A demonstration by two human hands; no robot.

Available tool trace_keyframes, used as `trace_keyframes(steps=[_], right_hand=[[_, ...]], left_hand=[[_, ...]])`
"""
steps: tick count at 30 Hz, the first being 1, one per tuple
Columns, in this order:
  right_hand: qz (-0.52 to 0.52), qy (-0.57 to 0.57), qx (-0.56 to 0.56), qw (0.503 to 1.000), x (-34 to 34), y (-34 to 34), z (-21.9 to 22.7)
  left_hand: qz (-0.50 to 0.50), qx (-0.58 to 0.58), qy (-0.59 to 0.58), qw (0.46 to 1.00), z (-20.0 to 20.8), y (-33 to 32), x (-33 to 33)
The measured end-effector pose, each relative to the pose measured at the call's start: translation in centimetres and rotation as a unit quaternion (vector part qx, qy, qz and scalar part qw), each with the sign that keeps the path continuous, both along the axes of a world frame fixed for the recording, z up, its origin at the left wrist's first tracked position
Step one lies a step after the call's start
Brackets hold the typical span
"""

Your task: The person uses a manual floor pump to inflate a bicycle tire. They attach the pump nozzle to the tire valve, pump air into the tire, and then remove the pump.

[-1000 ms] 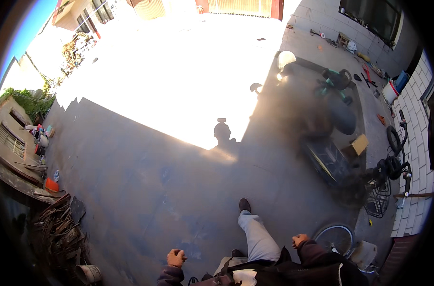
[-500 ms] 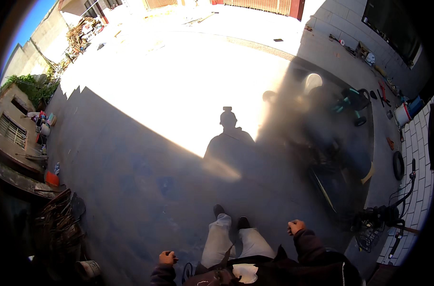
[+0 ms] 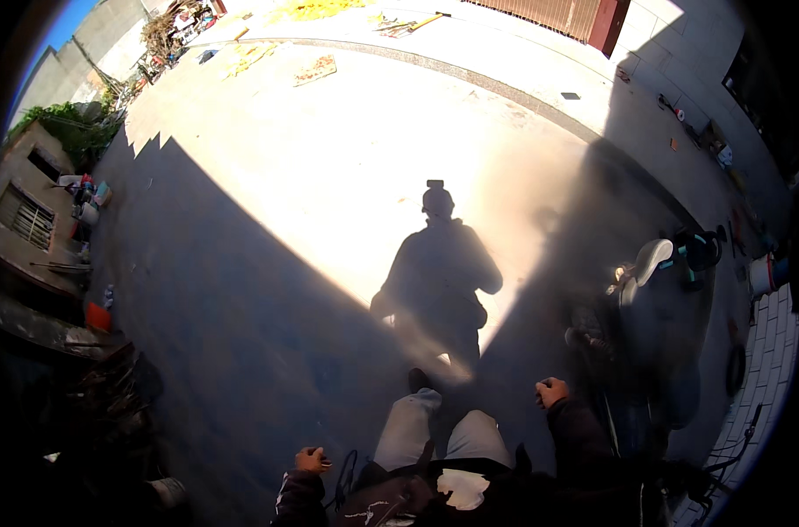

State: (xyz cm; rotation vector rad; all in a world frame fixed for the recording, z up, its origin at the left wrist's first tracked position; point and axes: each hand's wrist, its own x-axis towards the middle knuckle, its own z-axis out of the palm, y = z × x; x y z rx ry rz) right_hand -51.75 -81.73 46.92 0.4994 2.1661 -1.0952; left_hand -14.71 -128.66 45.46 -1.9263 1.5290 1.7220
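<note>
My left hand (image 3: 313, 459) hangs low beside my left thigh with its fingers curled in, and nothing shows in it. A thin dark loop (image 3: 344, 477), perhaps a cord, lies close to it. My right hand (image 3: 551, 393) is held out past my right leg, also closed, with no object visible in it. Both arms wear dark sleeves. Between the hands are my light grey trousers (image 3: 406, 429) and one dark shoe (image 3: 420, 379) on the concrete; the other shoe is hidden. A white patch (image 3: 462, 488) shows on my dark clothing at the waist.
My shadow (image 3: 439, 255) falls across sunlit concrete ahead. At right, partly blurred, are a pale rounded thing (image 3: 651, 262) and a teal-and-black wheeled thing (image 3: 696, 252). Left hold a dark heap (image 3: 110, 408) and an orange container (image 3: 98, 317). Yellow material (image 3: 320, 9) lies far ahead.
My view has moved forward and turned a little left, so things at the right sit farther right. My legs have stepped; one shoe is now hidden. Both hands stay curled.
</note>
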Motion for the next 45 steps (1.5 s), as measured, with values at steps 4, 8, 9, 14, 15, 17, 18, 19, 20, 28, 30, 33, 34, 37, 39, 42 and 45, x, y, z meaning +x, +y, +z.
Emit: trace_keyframes(steps=[4, 8, 9, 14, 15, 17, 18, 19, 20, 28, 30, 33, 34, 37, 39, 42, 45], right_hand=[[-0.074, -0.120, 0.055, 0.989, -0.4, 0.4, -1.7], [-0.126, -0.198, 0.056, 0.970, -0.1, 2.8, -6.5], [-0.132, -0.210, 0.061, 0.967, -0.5, 2.8, -7.1], [-0.174, -0.232, 0.010, 0.957, -9.4, -1.8, -8.3], [-0.151, -0.225, 0.015, 0.962, -12.4, -3.1, -7.8], [-0.143, -0.197, 0.012, 0.970, -19.8, -5.3, -7.5], [-0.159, -0.180, 0.008, 0.971, -23.4, -6.1, -7.7], [-0.174, -0.153, 0.002, 0.973, -27.4, -7.1, -6.7], [-0.131, -0.125, 0.022, 0.983, -32.0, -8.8, -6.0], [-0.060, -0.010, 0.028, 0.998, -60.2, -19.2, -1.8], [-0.054, -0.014, 0.018, 0.998, -64.4, -22.5, -2.5], [-0.076, -0.050, 0.054, 0.994, -66.8, -25.2, -3.4], [-0.085, -0.059, 0.062, 0.993, -67.6, -26.5, -3.7], [-0.110, -0.102, 0.061, 0.987, -68.6, -28.5, -4.1], [-0.128, -0.148, 0.082, 0.977, -68.9, -29.1, -4.1], [-0.131, -0.172, 0.109, 0.970, -71.5, -30.3, -5.7], [-0.106, -0.193, 0.098, 0.971, -76.1, -31.7, -8.5]], left_hand=[[-0.007, -0.069, 0.073, 0.995, 3.4, -6.0, -11.9], [-0.107, -0.071, 0.071, 0.989, 4.3, -9.0, -22.1], [-0.143, -0.077, 0.066, 0.985, 3.8, -9.6, -24.6], [-0.135, -0.086, 0.077, 0.984, 3.8, -13.1, -37.6], [-0.130, -0.081, 0.063, 0.986, 3.5, -13.7, -38.5], [-0.138, -0.072, 0.043, 0.987, 2.9, -15.0, -41.4], [-0.131, -0.064, 0.031, 0.989, 2.6, -15.2, -42.8], [-0.130, -0.053, 0.016, 0.990, 2.2, -15.6, -44.2], [-0.123, -0.053, -0.001, 0.991, 2.4, -16.5, -45.0], [-0.037, 0.051, -0.137, 0.989, 1.7, -21.4, -56.0], [-0.029, 0.028, -0.139, 0.989, 1.3, -24.8, -60.1], [-0.069, 0.048, -0.133, 0.988, 1.8, -30.3, -70.3], [-0.053, 0.056, -0.087, 0.993, 1.0, -33.2, -72.7], [-0.053, 0.003, 0.047, 0.997, -0.4, -41.5, -81.6], [-0.113, -0.030, 0.034, 0.993, 0.8, -44.4, -88.9], [-0.150, -0.036, 0.041, 0.987, 2.7, -46.7, -98.9], [-0.156, -0.017, 0.021, 0.987, 2.0, -48.8, -104.8]])
